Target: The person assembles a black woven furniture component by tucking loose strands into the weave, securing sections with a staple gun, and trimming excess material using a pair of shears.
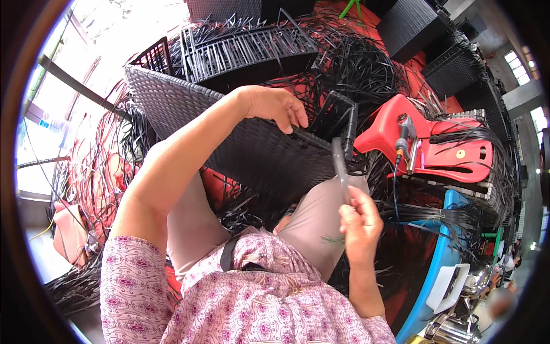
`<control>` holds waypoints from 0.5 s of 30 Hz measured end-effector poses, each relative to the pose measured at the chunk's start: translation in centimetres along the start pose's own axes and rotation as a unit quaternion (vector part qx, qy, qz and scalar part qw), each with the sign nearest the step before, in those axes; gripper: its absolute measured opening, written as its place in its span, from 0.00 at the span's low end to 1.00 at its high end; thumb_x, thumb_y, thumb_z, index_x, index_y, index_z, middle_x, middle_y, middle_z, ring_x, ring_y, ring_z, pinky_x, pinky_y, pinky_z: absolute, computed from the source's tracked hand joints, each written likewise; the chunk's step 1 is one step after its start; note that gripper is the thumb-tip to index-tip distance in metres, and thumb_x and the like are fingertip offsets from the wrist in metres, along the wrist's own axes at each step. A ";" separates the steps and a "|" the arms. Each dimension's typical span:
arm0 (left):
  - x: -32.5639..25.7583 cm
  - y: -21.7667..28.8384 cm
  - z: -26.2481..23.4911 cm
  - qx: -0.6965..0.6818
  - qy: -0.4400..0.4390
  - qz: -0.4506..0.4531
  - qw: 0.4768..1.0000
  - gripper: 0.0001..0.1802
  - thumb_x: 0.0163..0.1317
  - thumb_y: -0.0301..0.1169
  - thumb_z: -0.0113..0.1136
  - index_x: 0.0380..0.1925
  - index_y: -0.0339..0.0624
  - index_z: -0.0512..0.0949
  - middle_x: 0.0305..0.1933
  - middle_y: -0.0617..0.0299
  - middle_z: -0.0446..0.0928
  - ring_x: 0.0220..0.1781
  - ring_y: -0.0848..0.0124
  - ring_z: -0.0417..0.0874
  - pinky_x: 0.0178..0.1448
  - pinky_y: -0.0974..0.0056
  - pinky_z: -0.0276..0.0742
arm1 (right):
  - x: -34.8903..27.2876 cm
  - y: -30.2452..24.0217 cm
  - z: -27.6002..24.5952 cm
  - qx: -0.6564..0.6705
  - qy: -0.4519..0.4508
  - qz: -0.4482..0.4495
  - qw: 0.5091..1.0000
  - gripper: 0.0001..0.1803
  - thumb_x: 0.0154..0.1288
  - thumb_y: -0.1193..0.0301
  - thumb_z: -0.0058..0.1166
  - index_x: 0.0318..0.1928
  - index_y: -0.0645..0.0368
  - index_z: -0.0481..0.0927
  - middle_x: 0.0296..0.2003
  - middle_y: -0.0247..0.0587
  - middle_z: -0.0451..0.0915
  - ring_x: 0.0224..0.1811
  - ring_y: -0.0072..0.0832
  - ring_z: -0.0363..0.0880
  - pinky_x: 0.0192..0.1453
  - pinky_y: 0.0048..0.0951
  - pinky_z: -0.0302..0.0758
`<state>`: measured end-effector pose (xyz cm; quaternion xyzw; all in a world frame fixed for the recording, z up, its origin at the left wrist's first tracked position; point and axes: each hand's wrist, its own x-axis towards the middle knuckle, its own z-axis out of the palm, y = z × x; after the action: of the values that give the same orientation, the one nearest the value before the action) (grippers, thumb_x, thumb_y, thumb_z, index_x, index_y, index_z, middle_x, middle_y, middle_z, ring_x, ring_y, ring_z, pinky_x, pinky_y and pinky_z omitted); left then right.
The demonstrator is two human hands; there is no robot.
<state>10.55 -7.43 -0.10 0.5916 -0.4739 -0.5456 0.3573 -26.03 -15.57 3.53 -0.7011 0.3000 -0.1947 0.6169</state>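
A dark woven rattan panel (pixel 177 109) leans across my lap, its weave running down between my knees. My left hand (pixel 278 109) reaches over it, with curled fingers and thumb closed at the black bar (pixel 312 139) along its edge. My right hand (pixel 361 226), above my right thigh, is closed around the lower end of a flat grey strip (pixel 340 163). The strip points up and away from me, its upper end close to the right end of the bar. Its exact kind is unclear. A black wrapped frame piece (pixel 350 129) stands just beyond.
At the right, a red plastic chair seat (pixel 458 149) bears a corded power tool (pixel 405 135). Black strips (pixel 366 69) lie heaped at the back near a slatted black frame (pixel 246 51). A blue rim (pixel 427 286) and a white tray (pixel 450 286) are at lower right.
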 end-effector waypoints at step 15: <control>0.1 0.4 0.0 0.049 0.022 0.033 0.998 0.25 0.55 0.20 0.70 0.56 0.35 0.83 0.51 0.57 0.85 0.54 0.69 0.83 0.61 0.64 0.80 | 2.8 1.1 4.5 -0.543 0.037 -0.271 0.794 0.22 0.66 0.73 0.66 0.60 0.54 0.82 0.36 0.42 0.79 0.31 0.44 0.85 0.35 0.41 0.82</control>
<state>10.48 -7.69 0.27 0.6043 -0.5113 -0.4968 0.3557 -21.29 -14.12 1.49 -0.9658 0.1764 -0.1846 0.0450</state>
